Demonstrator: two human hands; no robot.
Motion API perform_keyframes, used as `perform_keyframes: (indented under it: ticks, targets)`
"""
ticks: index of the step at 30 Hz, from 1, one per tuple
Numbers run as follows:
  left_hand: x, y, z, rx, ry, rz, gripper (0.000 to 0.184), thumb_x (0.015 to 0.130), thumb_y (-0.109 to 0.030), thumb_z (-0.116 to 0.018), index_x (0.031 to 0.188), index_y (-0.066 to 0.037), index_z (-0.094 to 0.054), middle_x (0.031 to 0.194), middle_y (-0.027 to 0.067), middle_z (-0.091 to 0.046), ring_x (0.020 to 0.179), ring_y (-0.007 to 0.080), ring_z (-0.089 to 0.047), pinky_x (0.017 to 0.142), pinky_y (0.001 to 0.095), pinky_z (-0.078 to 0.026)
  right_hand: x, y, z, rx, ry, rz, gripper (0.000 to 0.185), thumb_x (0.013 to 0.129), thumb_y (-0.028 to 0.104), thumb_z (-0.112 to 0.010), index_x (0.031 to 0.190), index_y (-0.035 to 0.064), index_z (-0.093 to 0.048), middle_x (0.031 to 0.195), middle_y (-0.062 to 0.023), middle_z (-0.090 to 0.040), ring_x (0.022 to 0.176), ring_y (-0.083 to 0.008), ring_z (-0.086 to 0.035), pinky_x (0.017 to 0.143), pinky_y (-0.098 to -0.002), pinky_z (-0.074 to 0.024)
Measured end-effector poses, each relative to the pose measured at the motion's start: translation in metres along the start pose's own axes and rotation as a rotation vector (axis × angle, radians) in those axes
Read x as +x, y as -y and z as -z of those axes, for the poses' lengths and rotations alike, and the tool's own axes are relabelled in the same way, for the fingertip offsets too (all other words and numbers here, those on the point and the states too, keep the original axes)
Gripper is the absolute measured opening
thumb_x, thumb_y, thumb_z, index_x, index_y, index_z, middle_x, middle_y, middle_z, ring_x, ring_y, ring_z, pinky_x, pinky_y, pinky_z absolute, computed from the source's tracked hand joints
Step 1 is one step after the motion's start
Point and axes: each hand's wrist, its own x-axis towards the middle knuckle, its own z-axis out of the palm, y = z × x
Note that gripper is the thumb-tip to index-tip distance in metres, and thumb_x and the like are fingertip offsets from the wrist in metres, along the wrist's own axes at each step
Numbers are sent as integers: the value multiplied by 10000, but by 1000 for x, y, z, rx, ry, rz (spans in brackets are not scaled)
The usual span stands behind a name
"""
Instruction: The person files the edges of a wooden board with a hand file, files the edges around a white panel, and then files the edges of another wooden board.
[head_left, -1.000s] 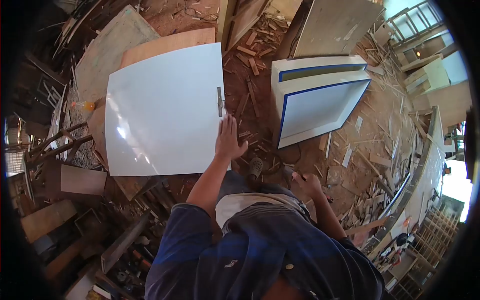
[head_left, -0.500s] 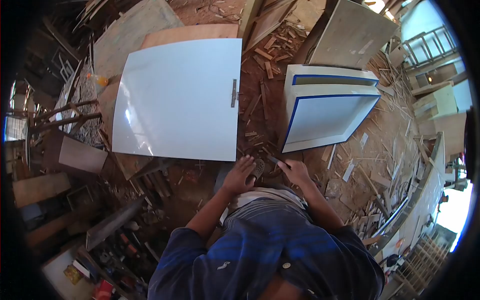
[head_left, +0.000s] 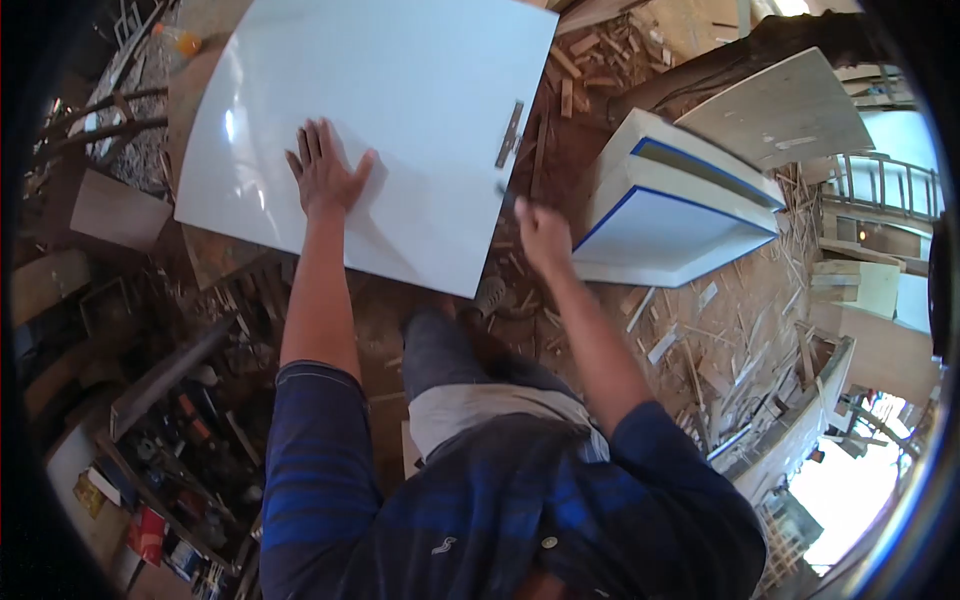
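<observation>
A large glossy white panel lies in front of me, with a metal hinge near its right edge. Palm down on the panel, left of its middle, my left hand has its fingers spread. Beside the panel's right edge, my right hand is closed around a dark, thin tool whose tip points at the edge below the hinge. The tool is small and partly blurred, so its kind is unclear.
White box frames with blue edges stand to the right, a plywood board behind them. Wood scraps litter the floor. An orange bottle is at the upper left. Tools and timber fill the lower left.
My left hand has gone from near my lap onto the panel and spread its fingers. My right hand has moved up and left with the tool to the panel's edge. The view has turned.
</observation>
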Motion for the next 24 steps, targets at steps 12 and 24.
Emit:
perform_keyframes:
  ticks: [12, 24]
  targets:
    - [3, 0, 0, 36, 50, 28, 1172, 946, -831, -555, 1793, -151, -113, 1867, 103, -120, 1729, 251, -61, 1417, 510, -20, 30, 6, 11, -132, 69, -105, 684, 1101, 642, -528, 1019, 18, -795, 999, -295, -753, 1000, -517, -727, 877, -579, -562]
    - [4, 4, -6, 24, 8, 2, 1181, 950, -851, -548, 1787, -122, -145, 1855, 154, -157, 1725, 299, -94, 1405, 537, -45, 16, -7, -6, -31, 18, -71, 688, 1090, 644, -549, 951, -4, -735, 960, -332, -704, 1003, -559, -683, 850, -585, -536]
